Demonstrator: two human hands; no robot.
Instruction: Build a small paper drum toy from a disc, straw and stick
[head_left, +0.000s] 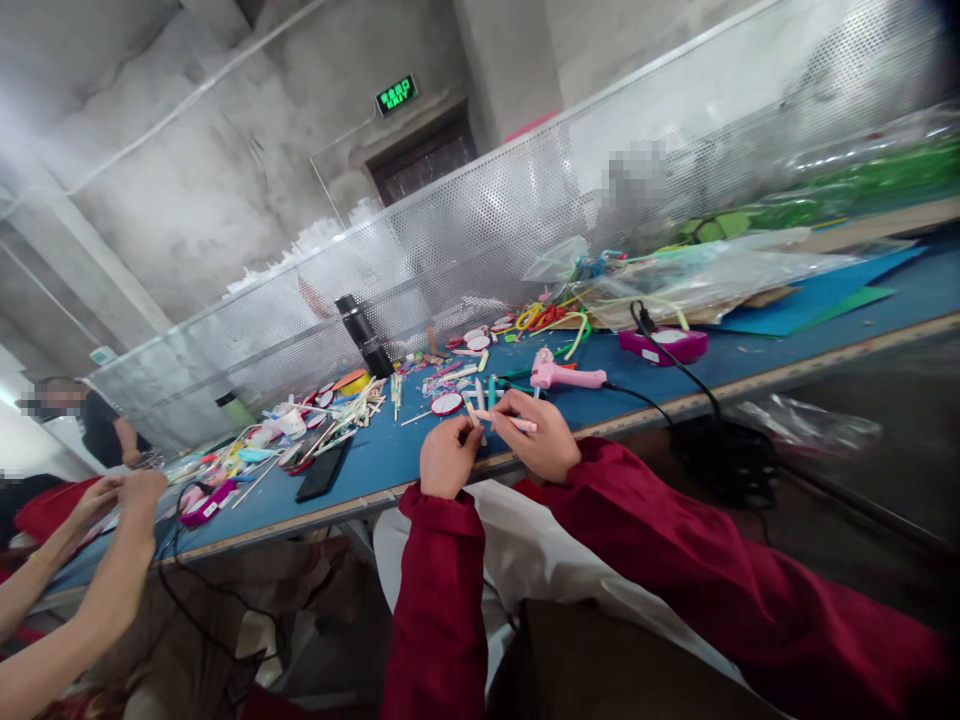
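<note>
At the table's front edge, my left hand pinches a small pale stick between thumb and fingertips. My right hand is closed around a pale pink, pen-shaped thing, whose end points left and meets or nearly meets the small stick. The exact kind of either piece is too small to make out. Just beyond my hands lies a round white disc with a red rim. A pink hot glue gun rests behind my right hand, its black cord running off to the right.
A black phone and heaps of craft sticks lie to the left. Farther back stands a black bottle. A purple box with a cable sits at the right. At far left are a co-worker's hands.
</note>
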